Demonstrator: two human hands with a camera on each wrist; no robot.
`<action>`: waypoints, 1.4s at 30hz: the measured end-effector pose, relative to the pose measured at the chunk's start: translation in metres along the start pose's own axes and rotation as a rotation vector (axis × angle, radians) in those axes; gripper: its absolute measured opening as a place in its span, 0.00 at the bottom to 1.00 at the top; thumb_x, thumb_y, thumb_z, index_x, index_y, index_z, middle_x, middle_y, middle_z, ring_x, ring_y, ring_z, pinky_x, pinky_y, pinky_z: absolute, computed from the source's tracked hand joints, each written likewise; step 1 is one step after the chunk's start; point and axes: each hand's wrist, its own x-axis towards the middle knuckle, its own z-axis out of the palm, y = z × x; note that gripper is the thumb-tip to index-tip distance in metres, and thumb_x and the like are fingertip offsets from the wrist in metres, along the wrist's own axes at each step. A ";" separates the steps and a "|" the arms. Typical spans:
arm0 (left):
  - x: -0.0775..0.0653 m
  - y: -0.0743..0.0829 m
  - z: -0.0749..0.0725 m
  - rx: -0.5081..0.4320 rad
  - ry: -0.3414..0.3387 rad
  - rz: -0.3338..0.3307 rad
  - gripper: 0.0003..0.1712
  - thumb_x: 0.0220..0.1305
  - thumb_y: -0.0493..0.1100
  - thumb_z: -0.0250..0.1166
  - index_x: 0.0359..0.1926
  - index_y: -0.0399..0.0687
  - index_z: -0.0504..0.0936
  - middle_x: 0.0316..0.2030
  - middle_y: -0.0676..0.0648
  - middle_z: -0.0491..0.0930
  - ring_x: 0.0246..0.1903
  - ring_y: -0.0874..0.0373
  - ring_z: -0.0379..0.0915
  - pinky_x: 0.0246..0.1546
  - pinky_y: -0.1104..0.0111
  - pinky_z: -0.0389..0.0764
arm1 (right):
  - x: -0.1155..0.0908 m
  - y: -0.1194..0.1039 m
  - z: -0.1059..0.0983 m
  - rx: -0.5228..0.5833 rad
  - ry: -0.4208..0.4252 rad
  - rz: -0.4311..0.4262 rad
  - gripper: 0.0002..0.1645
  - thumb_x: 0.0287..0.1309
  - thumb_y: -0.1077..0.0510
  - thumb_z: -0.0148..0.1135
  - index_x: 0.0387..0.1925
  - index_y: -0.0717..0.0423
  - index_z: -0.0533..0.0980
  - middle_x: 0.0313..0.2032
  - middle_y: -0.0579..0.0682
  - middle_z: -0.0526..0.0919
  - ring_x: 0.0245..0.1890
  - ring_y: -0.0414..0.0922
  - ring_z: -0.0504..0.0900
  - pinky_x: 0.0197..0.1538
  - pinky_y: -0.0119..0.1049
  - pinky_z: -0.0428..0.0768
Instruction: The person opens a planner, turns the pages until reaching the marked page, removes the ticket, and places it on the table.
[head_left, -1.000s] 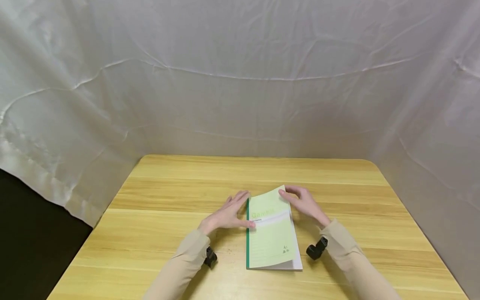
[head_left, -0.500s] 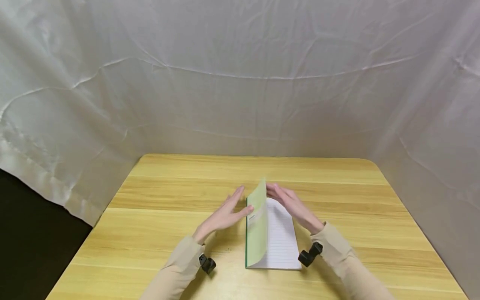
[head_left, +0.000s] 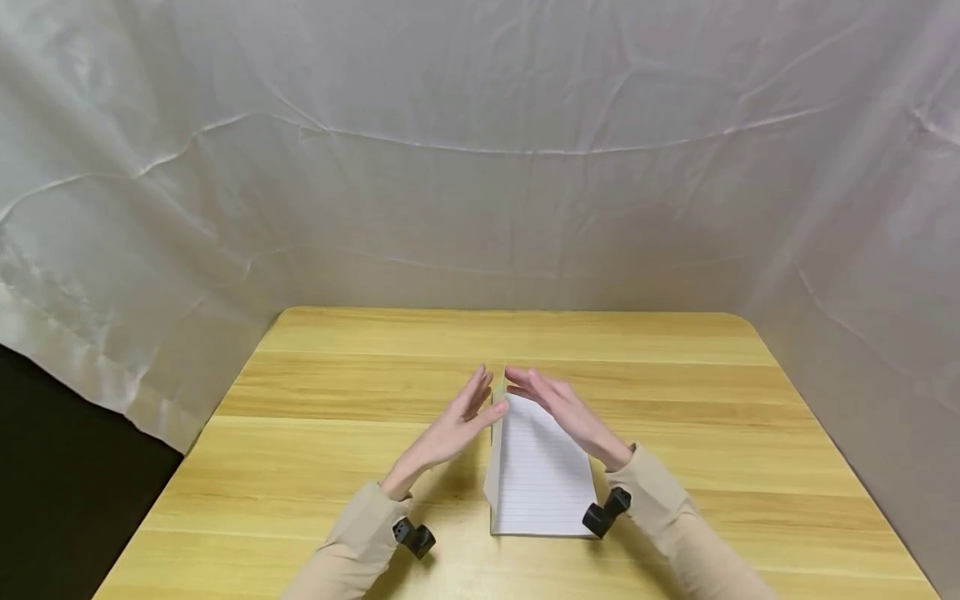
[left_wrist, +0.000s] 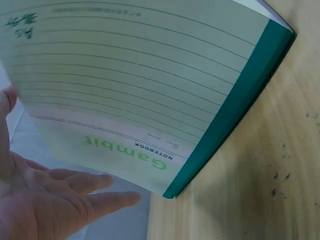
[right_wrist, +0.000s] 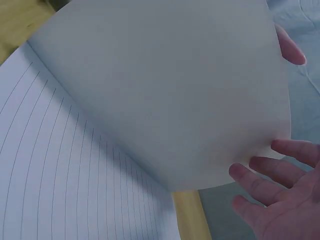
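Note:
A notebook lies on the table with its pale green front cover raised almost upright along a dark green spine. Ruled white paper shows beneath it. My right hand has its fingers extended, and their tips touch the cover's plain inner side near its top corner. On the outer side, my left hand is spread, its thumb by the cover's free edge. Whether the left hand touches the cover is unclear.
The notebook rests on a light wooden table. Pale grey curtains hang behind and at both sides. Black wrist cameras are strapped to both sleeves. A dark area lies beyond the table at lower left.
The cover has swung up from nearly flat and leftward to about upright, baring the ruled page. My right hand has moved left with it, releasing its pinch. My left hand has shifted slightly left.

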 end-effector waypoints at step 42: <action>-0.039 -0.057 -0.075 0.300 0.283 -0.083 0.47 0.66 0.40 0.68 0.77 0.32 0.52 0.72 0.27 0.60 0.61 0.32 0.71 0.56 0.48 0.82 | -0.016 0.079 -0.069 -0.664 0.072 0.083 0.38 0.66 0.49 0.65 0.69 0.67 0.67 0.65 0.71 0.69 0.56 0.61 0.76 0.60 0.61 0.78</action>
